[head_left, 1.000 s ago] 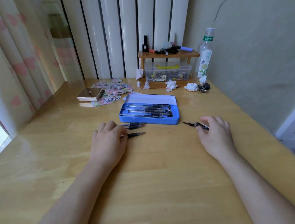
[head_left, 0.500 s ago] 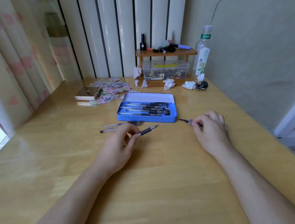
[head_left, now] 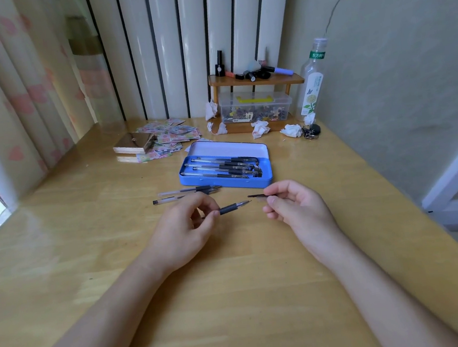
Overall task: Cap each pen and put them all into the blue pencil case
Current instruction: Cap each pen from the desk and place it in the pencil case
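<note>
An open blue pencil case (head_left: 192, 180) lies mid-table with several capped black pens (head_left: 226, 167) inside. My left hand (head_left: 184, 229) holds an uncapped pen (head_left: 232, 207) just above the table, tip pointing right. My right hand (head_left: 294, 207) pinches a black pen cap (head_left: 256, 196), its end a short gap from the pen tip. Two more uncapped pens (head_left: 181, 194) lie on the table in front of the case, left of my hands.
Behind the case lie patterned paper sheets (head_left: 169, 138) and a gold box (head_left: 134, 144). A small wooden shelf (head_left: 255, 81) over a clear box (head_left: 255, 107), crumpled tissues (head_left: 292, 130), keys (head_left: 311, 131) and a bottle (head_left: 312, 83) stand at the back right, by the wall.
My left hand picked one pen off the table and raised it. My right hand lifted the cap and both hands moved toward each other.
</note>
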